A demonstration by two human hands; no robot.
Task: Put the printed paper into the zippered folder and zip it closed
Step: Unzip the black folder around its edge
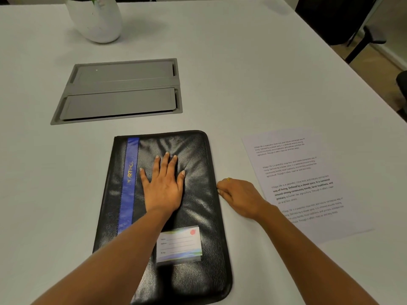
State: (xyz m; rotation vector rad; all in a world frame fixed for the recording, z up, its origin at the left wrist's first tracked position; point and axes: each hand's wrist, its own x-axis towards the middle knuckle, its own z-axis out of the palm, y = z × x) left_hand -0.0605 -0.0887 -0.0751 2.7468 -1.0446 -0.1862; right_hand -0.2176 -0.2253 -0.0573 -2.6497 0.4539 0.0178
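Observation:
A black zippered folder (198,205) with a blue stripe and a name card lies flat in front of me on the white table. My left hand (163,183) rests flat on its cover with fingers spread. My right hand (240,197) sits at the folder's right edge with its fingers curled, pinching something small there that looks like the zipper pull; the pull itself is hidden by the fingers. The printed paper (301,183) lies face up on the table just right of my right hand.
A grey metal cable hatch (121,91) is set into the table behind the folder. A white plant pot (97,20) stands at the far left. The table's right edge runs diagonally, with a dark chair (343,23) beyond it.

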